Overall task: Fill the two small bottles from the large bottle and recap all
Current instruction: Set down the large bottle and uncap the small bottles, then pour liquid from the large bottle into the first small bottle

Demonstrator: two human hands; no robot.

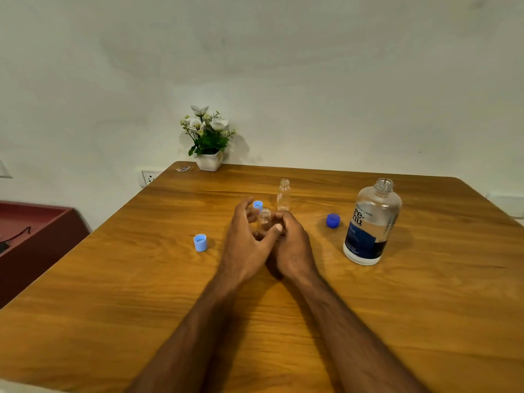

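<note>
A small clear bottle (265,218) stands uncapped on the wooden table (141,279), between my two hands. My right hand (293,245) curls around its lower part from the right. My left hand (243,236) is beside it on the left with fingers loosely apart, and its thumb lies across the front of the bottle's base. A second small clear bottle (283,194) stands open just behind. The large clear bottle (371,222) with a dark blue label stands uncapped at the right. Its dark blue cap (333,220) lies beside it. Two light blue caps lie at the left (200,242) and behind my left fingers (257,205).
A white pot of artificial flowers (209,137) stands at the table's far edge against the wall. A dark red cabinet (34,236) stands below the table's left side. A wall socket (149,177) is by the far left corner.
</note>
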